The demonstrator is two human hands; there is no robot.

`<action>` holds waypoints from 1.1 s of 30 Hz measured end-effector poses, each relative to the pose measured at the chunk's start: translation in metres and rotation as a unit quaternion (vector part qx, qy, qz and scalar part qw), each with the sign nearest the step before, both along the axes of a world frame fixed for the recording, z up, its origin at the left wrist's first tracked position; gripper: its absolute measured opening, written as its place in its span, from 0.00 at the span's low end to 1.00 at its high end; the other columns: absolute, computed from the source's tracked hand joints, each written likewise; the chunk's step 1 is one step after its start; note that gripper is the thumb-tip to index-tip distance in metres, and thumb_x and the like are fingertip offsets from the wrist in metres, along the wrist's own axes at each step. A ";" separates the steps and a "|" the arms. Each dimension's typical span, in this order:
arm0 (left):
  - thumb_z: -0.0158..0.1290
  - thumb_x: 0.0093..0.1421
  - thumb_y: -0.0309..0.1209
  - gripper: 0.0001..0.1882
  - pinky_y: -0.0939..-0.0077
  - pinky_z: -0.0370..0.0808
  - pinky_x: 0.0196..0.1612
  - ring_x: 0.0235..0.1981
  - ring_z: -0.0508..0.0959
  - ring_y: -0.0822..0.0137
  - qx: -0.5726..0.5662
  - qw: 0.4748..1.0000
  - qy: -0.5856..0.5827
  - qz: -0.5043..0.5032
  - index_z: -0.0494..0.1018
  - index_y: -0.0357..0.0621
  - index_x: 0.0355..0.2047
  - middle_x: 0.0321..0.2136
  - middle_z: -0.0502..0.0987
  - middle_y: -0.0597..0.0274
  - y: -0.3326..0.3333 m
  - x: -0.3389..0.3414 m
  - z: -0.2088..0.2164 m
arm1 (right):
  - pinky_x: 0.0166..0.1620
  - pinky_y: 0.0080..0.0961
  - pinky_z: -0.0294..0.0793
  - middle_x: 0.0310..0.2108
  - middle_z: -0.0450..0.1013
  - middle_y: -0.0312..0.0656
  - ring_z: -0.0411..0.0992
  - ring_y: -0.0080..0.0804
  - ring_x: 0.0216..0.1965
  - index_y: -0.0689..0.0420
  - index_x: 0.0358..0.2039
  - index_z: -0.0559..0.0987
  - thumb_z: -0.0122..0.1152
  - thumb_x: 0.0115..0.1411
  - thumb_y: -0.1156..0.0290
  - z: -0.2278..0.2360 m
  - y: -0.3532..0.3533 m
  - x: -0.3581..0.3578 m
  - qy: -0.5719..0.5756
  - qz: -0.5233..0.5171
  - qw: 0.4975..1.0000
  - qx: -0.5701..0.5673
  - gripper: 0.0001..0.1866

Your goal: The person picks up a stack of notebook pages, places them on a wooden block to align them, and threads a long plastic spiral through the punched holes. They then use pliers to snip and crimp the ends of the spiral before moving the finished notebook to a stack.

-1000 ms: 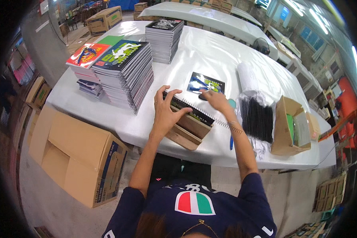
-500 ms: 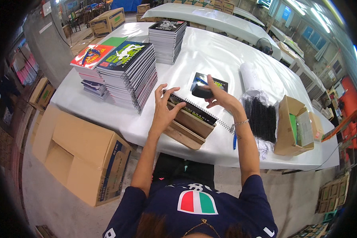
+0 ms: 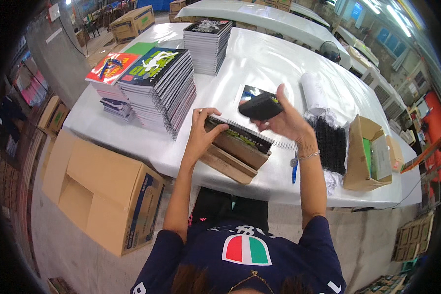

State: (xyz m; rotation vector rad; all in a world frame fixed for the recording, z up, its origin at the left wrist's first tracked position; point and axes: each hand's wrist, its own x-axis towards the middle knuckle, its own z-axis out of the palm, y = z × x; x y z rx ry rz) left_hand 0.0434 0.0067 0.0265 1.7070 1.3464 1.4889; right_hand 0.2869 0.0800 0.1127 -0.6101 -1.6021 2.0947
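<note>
A notebook (image 3: pixel 246 138) with a dark cover stands spine up in a wooden holder (image 3: pixel 230 164) at the table's near edge. My left hand (image 3: pixel 204 133) grips its left end, the thumb on the cover and fingers behind. Along the top edge runs a wire coil (image 3: pixel 285 145), whose loose end sticks out past the notebook's right end. Just above and beyond the coil, my right hand (image 3: pixel 290 120) holds a black block-shaped object (image 3: pixel 260 107), thumb raised; its exact kind I cannot make out. Behind that object lies another notebook (image 3: pixel 252 91), partly hidden.
Tall stacks of spiral notebooks (image 3: pixel 159 93) stand at left and at the back (image 3: pixel 207 46). On the right are a bundle of black coils (image 3: pixel 330 144), a white roll (image 3: pixel 313 93) and an open carton (image 3: pixel 365 157). A blue pen (image 3: pixel 294 171) lies near the holder; a large carton (image 3: pixel 103 191) stands lower left.
My right hand has shifted right and turned, so the black object shows a broader side. The loose coil end now points straighter to the right. My left hand keeps its grip.
</note>
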 end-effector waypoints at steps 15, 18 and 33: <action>0.61 0.54 0.33 0.18 0.75 0.63 0.51 0.44 0.66 0.67 -0.027 0.998 0.022 -0.049 0.68 0.43 0.42 0.39 0.61 0.61 0.005 -0.001 0.004 | 0.42 0.25 0.68 0.45 0.71 0.41 0.65 0.27 0.41 0.61 0.59 0.69 0.27 0.58 0.24 -0.018 -0.031 -0.011 -0.141 -0.084 0.980 0.112 0.52; 0.61 0.53 0.33 0.18 0.75 0.63 0.52 0.44 0.66 0.67 -0.038 0.998 0.011 -0.057 0.68 0.42 0.42 0.39 0.61 0.61 0.004 0.001 0.003 | 0.47 0.29 0.67 0.41 0.69 0.44 0.64 0.30 0.39 0.58 0.58 0.71 0.26 0.55 0.21 -0.017 -0.014 0.004 -0.108 -0.111 0.986 0.057 0.54; 0.63 0.54 0.34 0.20 0.74 0.64 0.52 0.44 0.67 0.65 -0.035 0.997 0.027 -0.064 0.69 0.42 0.43 0.39 0.62 0.61 0.006 -0.005 0.003 | 0.61 0.21 0.58 0.54 0.67 0.47 0.62 0.30 0.58 0.62 0.58 0.66 0.34 0.71 0.43 -0.034 -0.018 -0.021 -0.338 -0.012 0.903 0.264 0.34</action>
